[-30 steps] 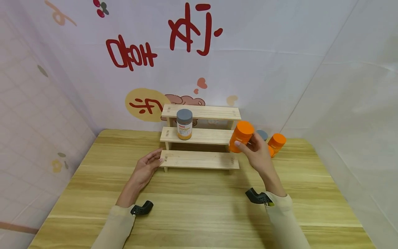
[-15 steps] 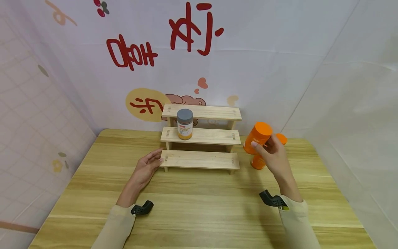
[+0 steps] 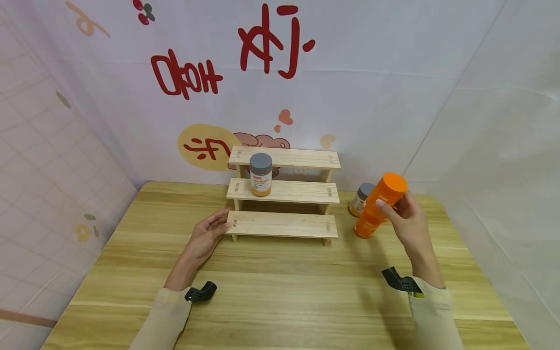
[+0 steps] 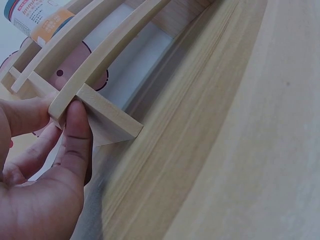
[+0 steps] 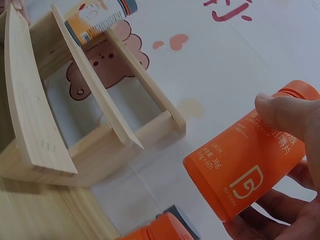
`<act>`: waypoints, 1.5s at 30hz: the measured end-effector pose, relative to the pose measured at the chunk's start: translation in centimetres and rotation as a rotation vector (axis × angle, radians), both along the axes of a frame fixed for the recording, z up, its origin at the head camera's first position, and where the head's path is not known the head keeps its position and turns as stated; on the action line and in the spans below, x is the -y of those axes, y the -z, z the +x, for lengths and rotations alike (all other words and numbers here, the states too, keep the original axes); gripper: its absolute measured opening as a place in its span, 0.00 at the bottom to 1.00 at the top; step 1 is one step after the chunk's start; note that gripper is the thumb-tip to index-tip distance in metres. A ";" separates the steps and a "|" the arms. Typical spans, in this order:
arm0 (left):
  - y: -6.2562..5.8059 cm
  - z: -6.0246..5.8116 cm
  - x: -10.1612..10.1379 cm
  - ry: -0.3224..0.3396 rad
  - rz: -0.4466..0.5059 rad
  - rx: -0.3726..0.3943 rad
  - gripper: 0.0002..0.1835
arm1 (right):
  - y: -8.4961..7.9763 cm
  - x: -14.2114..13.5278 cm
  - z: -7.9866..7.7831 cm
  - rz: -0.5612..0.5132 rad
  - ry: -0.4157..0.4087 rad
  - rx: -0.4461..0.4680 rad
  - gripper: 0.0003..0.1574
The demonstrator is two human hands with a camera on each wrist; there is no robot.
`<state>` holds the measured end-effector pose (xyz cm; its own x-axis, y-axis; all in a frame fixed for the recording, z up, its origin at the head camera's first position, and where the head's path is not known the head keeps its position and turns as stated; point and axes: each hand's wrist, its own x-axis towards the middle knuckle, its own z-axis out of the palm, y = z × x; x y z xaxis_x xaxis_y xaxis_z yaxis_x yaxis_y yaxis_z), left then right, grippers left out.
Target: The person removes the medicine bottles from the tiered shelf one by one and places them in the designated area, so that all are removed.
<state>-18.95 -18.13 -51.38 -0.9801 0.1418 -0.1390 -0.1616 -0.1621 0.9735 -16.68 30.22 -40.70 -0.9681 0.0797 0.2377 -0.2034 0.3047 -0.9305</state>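
My left hand point(image 3: 204, 239) pinches the left end of the lowest board of a three-tier wooden shelf point(image 3: 282, 223). Thumb and fingers wrap the board's end in the left wrist view. On the middle tier, toward its left, stands a grey-lidded jar point(image 3: 260, 177) with a white and orange label. To the right of the shelf, my right hand point(image 3: 410, 223) grips an orange pill bottle point(image 5: 240, 155) with an orange cap, tilted and held up. In the head view it overlaps a second orange bottle point(image 3: 366, 229) on the table and partly hides it.
Another grey-lidded jar point(image 3: 359, 200) stands on the table behind the orange bottles. The wood-grain table point(image 3: 280, 296) meets a white printed backdrop point(image 3: 372, 97) behind the shelf, with similar cloth at both sides.
My right hand has carried the orange pill bottle rightward, away from the shelf's right end and over the other bottles. The left hand has stayed at the shelf.
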 end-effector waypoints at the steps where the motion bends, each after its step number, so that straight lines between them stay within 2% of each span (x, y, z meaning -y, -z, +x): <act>1: 0.0 0.0 0.0 0.002 -0.001 -0.002 0.34 | 0.0 -0.2 0.0 -0.007 0.008 0.008 0.36; 9: 0.2 0.0 0.0 0.000 -0.013 -0.007 0.32 | 0.3 -1.7 0.2 -0.017 0.068 0.069 0.37; 17: 0.1 0.0 0.1 0.006 -0.018 0.001 0.32 | 1.0 -3.7 0.3 -0.086 0.066 0.089 0.38; 24: -0.1 0.0 0.0 0.000 -0.004 -0.003 0.33 | 1.6 -5.6 0.4 -0.138 0.054 0.056 0.37; 32: 0.0 0.0 0.0 0.001 0.000 -0.010 0.33 | 2.3 -7.3 0.4 -0.123 0.055 0.118 0.40; 41: 0.1 0.0 0.0 -0.005 0.002 0.012 0.33 | 4.3 -9.2 0.2 -0.154 0.005 0.138 0.39; 45: 0.1 0.0 0.0 -0.003 -0.002 0.021 0.32 | 5.3 -9.9 0.0 -0.132 -0.005 0.168 0.40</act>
<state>-18.97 -18.09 -51.44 -0.9774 0.1387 -0.1597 -0.1813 -0.1603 0.9703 -16.65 40.08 -46.04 -0.9937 0.0944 0.0606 -0.0431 0.1774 -0.9832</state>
